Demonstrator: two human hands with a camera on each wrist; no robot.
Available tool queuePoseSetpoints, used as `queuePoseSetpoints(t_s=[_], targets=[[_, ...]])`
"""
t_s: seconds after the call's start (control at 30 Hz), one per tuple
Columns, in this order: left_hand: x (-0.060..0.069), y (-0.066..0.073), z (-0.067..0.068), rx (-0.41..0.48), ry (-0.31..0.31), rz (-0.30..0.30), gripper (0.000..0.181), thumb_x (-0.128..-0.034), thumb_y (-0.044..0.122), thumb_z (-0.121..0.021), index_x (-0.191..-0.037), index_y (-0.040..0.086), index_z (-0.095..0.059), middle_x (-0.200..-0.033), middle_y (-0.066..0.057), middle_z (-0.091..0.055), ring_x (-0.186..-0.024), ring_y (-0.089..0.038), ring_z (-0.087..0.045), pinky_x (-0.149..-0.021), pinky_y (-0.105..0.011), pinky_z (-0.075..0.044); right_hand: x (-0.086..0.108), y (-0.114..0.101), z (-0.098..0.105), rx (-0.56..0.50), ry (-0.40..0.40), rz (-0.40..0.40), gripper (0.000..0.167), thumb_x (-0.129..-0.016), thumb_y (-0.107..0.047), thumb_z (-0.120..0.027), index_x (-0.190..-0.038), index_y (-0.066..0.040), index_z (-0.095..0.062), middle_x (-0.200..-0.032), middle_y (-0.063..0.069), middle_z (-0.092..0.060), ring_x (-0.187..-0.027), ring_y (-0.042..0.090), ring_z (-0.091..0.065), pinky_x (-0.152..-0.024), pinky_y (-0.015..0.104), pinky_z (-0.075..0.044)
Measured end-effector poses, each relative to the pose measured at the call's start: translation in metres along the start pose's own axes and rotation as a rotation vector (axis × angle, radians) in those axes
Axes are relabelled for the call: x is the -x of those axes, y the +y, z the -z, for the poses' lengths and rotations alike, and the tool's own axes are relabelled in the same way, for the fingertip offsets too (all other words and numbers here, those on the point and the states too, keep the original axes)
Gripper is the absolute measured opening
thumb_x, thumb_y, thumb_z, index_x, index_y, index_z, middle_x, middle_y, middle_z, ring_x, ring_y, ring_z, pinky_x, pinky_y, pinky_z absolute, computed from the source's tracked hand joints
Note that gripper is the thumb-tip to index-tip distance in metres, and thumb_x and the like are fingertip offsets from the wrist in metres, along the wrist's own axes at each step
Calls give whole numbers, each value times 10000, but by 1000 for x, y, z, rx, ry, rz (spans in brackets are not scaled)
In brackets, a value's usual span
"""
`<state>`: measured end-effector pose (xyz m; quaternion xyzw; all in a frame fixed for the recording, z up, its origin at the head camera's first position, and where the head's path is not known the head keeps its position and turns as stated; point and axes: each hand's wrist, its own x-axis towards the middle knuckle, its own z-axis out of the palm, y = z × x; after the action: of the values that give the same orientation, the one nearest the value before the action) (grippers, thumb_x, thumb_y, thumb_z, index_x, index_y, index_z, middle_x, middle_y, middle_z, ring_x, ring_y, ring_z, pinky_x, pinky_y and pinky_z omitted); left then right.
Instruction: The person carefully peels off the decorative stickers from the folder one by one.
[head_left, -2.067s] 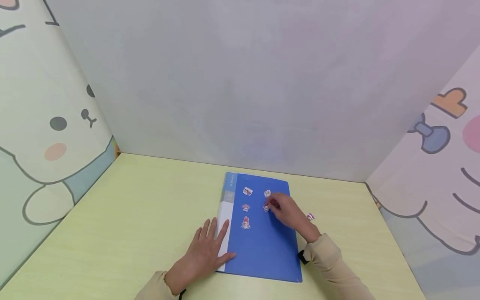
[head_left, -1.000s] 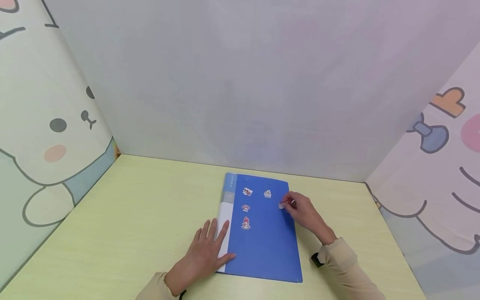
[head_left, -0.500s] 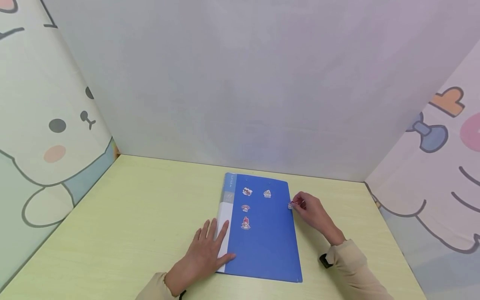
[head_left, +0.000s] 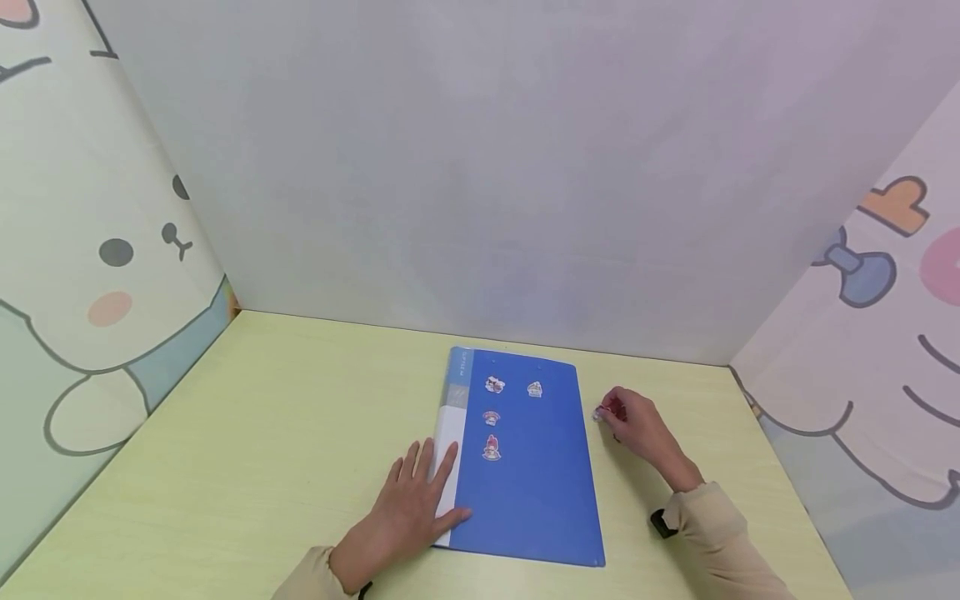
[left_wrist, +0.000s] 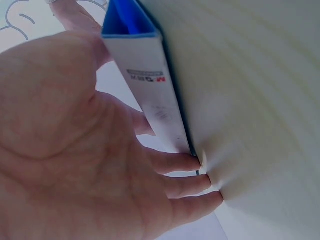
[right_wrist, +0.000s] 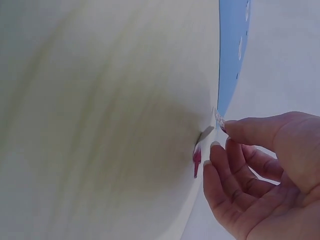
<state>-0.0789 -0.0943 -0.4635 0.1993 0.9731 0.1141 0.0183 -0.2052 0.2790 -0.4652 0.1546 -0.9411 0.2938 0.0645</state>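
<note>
A blue folder [head_left: 525, 500] with a white and grey spine lies flat on the table. Four small stickers are on its cover, among them one with a tall pink top [head_left: 491, 448] and one at the upper right [head_left: 534, 389]. My left hand [head_left: 405, 508] rests spread over the folder's spine edge; in the left wrist view its fingers [left_wrist: 185, 187] touch the table beside the spine [left_wrist: 155, 100]. Just right of the folder, my right hand [head_left: 641, 429] pinches a small sticker [head_left: 597, 413] between thumb and fingertips. In the right wrist view that sticker [right_wrist: 219, 120] shows edge-on.
Near the right fingertips, a pink and white piece [right_wrist: 196, 160] is on the table in the right wrist view. The pale yellow table [head_left: 300, 400] meets a grey-white backdrop [head_left: 480, 183] behind, with cartoon-printed sheets at both sides.
My right hand has lifted a sticker from the folder's middle right and carried it rightward past the folder's edge, over the table. My left hand has stayed in place.
</note>
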Motion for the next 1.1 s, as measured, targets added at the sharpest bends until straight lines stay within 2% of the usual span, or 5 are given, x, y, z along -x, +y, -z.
queuePoseSetpoints(t_s=[0.17, 0.4, 0.7, 0.9, 1.1], targets=[[0, -1, -1, 15, 5, -2, 862, -937, 602, -647, -1567, 72, -390, -1519, -315, -403, -1394, -522, -396, -1076, -646, -397, 1, 2, 2, -4, -21, -8, 92, -942, -3, -718, -921, -10, -628, -776, 16, -586, -669, 134, -482, -551, 254, -413], [0, -6, -11, -16, 53, -41, 854, -960, 621, -605, -1559, 58, -374, -1503, -321, -415, -1364, -537, -419, -1046, -658, -418, 1, 6, 2, -33, -56, -10, 90, -942, 4, -713, -920, -5, -627, -831, 38, -662, -662, 113, -537, -534, 252, -449], [2, -1, 0, -3, 34, -20, 860, -932, 602, -655, -1557, 67, -406, -1500, -316, -419, -1370, -521, -422, -1058, -641, -418, 0, 4, 5, -17, -45, -16, 125, -926, 0, -736, -940, 9, -611, -876, 99, -639, -719, 162, -610, -585, 268, -484], [2, 0, 1, -1, 21, -10, 864, -929, 599, -661, -1562, 71, -401, -1507, -314, -415, -1377, -519, -415, -1063, -641, -413, 0, 1, 6, 12, -63, -40, 114, -921, -30, -750, -903, -15, -639, -896, 130, -524, -712, 177, -576, -574, 275, -466], [2, 0, 0, 5, 16, -6, 860, -932, 594, -660, -1562, 69, -401, -1513, -313, -410, -1384, -517, -408, -1074, -639, -402, -3, -2, 5, 32, -88, -24, 73, -930, -26, -737, -906, -18, -669, -887, 119, -536, -724, 182, -584, -575, 285, -479]])
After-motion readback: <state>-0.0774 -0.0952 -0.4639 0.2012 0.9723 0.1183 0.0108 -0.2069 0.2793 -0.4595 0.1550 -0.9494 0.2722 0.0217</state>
